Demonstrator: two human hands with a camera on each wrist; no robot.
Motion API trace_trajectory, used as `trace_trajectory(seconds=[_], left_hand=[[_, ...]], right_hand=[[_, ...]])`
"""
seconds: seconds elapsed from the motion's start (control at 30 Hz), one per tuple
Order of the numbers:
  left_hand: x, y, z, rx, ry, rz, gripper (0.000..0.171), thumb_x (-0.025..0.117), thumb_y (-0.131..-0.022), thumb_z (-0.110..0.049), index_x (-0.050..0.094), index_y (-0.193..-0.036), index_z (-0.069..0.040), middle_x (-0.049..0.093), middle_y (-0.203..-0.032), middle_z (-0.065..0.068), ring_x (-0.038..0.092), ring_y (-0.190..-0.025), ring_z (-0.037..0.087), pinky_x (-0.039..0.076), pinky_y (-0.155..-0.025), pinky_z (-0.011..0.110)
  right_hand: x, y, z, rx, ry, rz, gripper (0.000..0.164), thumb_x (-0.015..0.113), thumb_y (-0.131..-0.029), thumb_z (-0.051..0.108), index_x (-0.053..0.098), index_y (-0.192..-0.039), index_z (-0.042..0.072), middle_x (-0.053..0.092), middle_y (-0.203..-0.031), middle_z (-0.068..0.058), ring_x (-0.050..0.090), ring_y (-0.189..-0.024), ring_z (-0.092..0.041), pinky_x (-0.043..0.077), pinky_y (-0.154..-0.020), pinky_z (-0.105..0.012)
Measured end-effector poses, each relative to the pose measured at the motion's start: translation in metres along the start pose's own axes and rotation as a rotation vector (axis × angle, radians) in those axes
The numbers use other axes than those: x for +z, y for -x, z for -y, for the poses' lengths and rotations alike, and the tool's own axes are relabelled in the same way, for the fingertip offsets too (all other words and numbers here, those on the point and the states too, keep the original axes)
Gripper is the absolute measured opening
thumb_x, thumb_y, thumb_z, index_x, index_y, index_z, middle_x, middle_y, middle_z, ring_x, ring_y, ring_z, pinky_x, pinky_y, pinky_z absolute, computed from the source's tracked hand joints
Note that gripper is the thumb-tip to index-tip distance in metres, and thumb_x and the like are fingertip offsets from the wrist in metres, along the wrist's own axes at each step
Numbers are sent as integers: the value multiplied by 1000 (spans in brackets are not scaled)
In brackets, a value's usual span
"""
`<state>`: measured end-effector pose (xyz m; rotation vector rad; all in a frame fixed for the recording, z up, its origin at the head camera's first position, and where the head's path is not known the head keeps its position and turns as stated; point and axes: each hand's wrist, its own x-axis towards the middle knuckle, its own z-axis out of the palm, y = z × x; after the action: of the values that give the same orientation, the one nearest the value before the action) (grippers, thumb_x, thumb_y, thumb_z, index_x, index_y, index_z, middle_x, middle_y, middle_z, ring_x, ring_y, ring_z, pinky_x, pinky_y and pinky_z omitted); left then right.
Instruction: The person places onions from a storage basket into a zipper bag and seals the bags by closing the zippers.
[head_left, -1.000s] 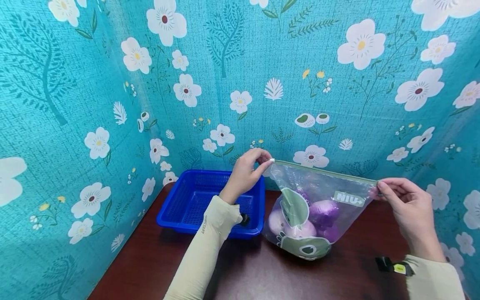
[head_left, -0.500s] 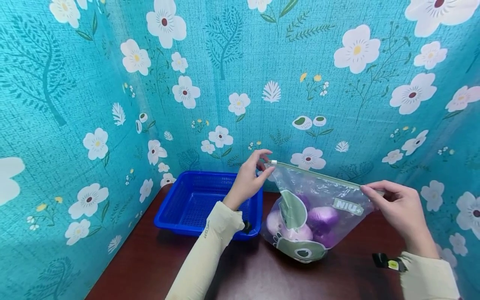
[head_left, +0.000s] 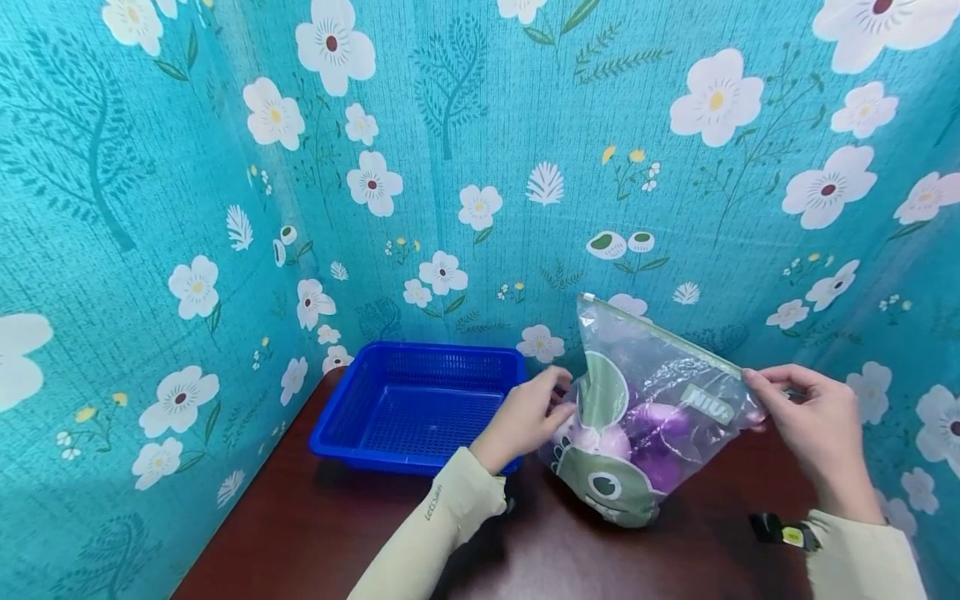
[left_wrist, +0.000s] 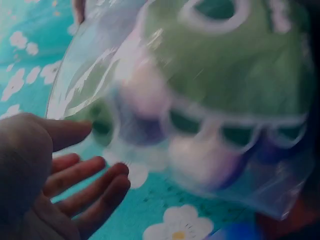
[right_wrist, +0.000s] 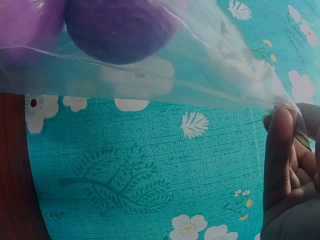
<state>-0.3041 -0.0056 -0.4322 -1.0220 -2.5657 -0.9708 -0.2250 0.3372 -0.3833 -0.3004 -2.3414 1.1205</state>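
A clear zip bag (head_left: 606, 483) with green cartoon prints stands tilted on the table, holding pink and purple rounded things (head_left: 656, 462). One of these, dark purple (right_wrist: 117, 30), shows large through the plastic in the right wrist view. My right hand (head_left: 817, 425) pinches the bag's upper right corner between thumb and fingers. By the bag's left side is my left hand (head_left: 525, 421), its fingers loosely bent and spread. In the left wrist view that hand's thumb (left_wrist: 72, 132) overlaps the plastic, and nothing is held. A white zip slider (head_left: 588, 297) sits at the top left corner.
A blue plastic basket (head_left: 420, 460) stands on the dark red-brown table (head_left: 300, 533), left of the bag. Teal floral cloth (head_left: 480, 100) hangs behind and along the left side. Small dark devices (head_left: 780, 531) are strapped at the wrists.
My left hand has let go of the bag's zip end and dropped to its left side. The bag's top left corner has swung up and right. My right hand keeps its pinch, slightly farther left.
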Motion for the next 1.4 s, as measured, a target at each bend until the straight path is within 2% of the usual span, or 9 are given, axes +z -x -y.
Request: trace_trajectory(seconds=[0.1, 0.23, 0.47, 0.53, 0.73, 0.83, 0.93, 1.07, 1.4], left_hand=[[12, 5, -7, -8, -113, -1, 28, 61, -106, -36, 63, -123, -14, 72, -114, 0, 71, -96, 11, 56, -82, 21], [28, 9, -14, 8, -223, -68, 30, 60, -104, -46, 65, -110, -18, 69, -96, -5, 62, -79, 6, 50, -68, 19], [58, 8, -16, 88, -346, -245, 12, 61, -105, -30, 65, -99, -20, 65, -89, -9, 64, -77, 7, 52, -63, 20], [63, 6, -16, 97, -365, -274, 11, 60, -106, -27, 64, -99, -20, 64, -88, -8, 65, -77, 8, 53, -63, 21], [54, -4, -14, 79, -391, -334, 9, 61, -105, -25, 64, -99, -19, 65, -87, -8, 67, -79, 8, 55, -65, 23], [45, -11, -14, 75, -401, -342, 10, 60, -106, -24, 65, -99, -19, 66, -88, -7, 68, -78, 9, 55, -65, 24], [38, -20, -15, 66, -430, -353, 11, 59, -106, -23, 65, -99, -19, 66, -88, -8, 68, -77, 9, 56, -65, 25], [33, -30, -15, 43, -455, -339, 11, 58, -107, -25, 64, -99, -20, 67, -90, -9, 68, -79, 9, 55, -68, 25], [48, -46, -17, 78, -506, -286, 15, 56, -108, -29, 65, -98, -22, 67, -91, -11, 66, -80, 8, 52, -66, 23]], right_hand=[[-1, 0, -2, 26, -21, 0, 42, 71, -98, 42, 71, -111, 2, 60, -68, 23, 50, -78, -10, 47, -50, -20], [-3, 0, -5, 53, -37, 7, 35, 69, -99, 42, 71, -104, 7, 61, -67, 18, 49, -77, -11, 45, -49, -22], [-3, 1, -11, 60, -75, 6, 23, 71, -99, 37, 68, -94, 14, 61, -63, 13, 59, -57, -8, 44, -44, -22], [-4, 2, -13, 56, -77, -2, 22, 71, -98, 36, 69, -93, 16, 61, -64, 15, 56, -62, -7, 42, -44, -22], [-8, 2, -16, 33, -53, -8, 22, 71, -98, 36, 70, -94, 14, 60, -68, 22, 48, -78, -6, 40, -48, -23], [-11, 3, -19, 30, -32, 24, 26, 71, -98, 38, 72, -95, 13, 61, -68, 23, 51, -76, -3, 42, -49, -22], [-13, 5, -25, 25, -27, 89, 31, 71, -99, 39, 71, -98, 8, 63, -68, 19, 61, -66, -3, 47, -52, -19], [-15, 7, -33, 1, 2, 184, 38, 68, -101, 40, 69, -104, 2, 68, -67, 8, 69, -54, -16, 53, -54, -20], [-20, 13, -65, 63, 153, 339, 49, 59, -104, 45, 69, -106, -3, 73, -74, -6, 66, -60, -19, 54, -55, -29]])
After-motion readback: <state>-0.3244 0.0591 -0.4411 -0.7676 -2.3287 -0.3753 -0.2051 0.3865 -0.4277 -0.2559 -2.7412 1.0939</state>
